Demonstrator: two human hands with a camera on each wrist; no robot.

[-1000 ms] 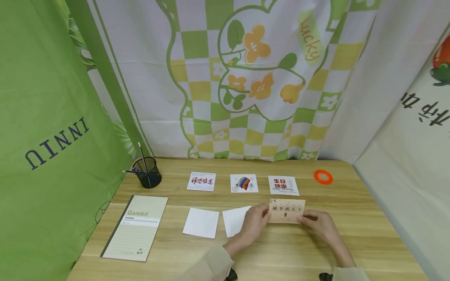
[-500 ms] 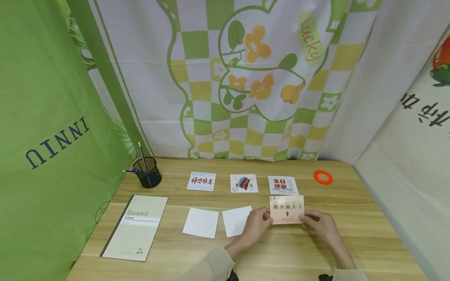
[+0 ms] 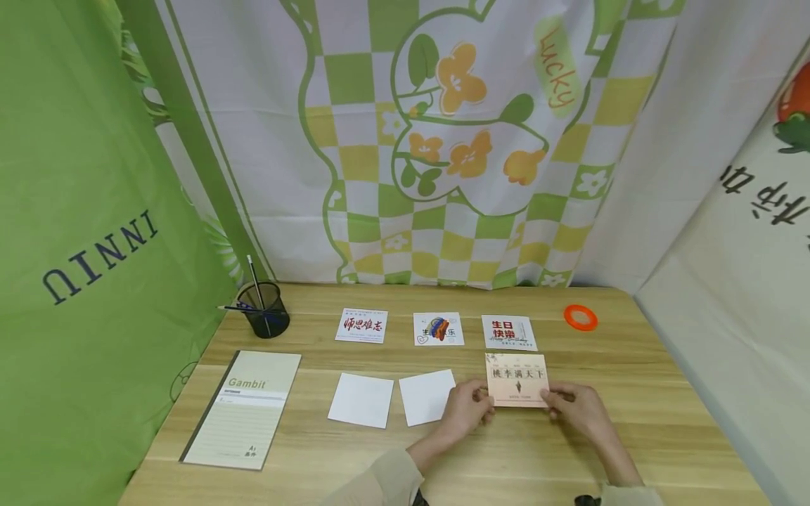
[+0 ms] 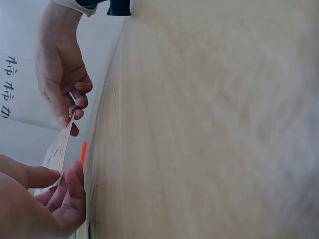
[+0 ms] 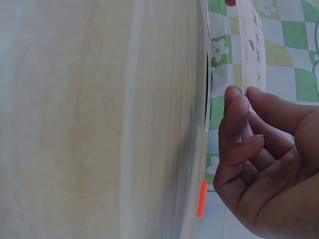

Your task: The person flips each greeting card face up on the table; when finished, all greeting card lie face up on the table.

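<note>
A pale pink card (image 3: 517,385) printed with dark Chinese characters is held between both hands, its face tilted up toward the head camera. My left hand (image 3: 465,411) pinches its lower left corner, thumb in front. At the lower right corner, my right hand (image 3: 579,411) pinches it the same way. In the left wrist view the card (image 4: 56,152) stands off the tabletop, seen nearly edge-on. The right wrist view shows thumb and index finger meeting on the card's edge (image 5: 253,50). Just behind it lies a white card with red characters (image 3: 509,332).
Two more printed cards, one with red writing (image 3: 361,325) and one with a colourful design (image 3: 438,329), lie along the back. Two blank white squares (image 3: 361,400) lie left of my hands. A notebook (image 3: 243,422), a mesh pen cup (image 3: 273,325) and an orange ring (image 3: 591,322) surround them.
The pink card has tilted so more of its face shows, and its lower edge has come slightly nearer. Both hands keep their pinch on its corners. Other things stay put.
</note>
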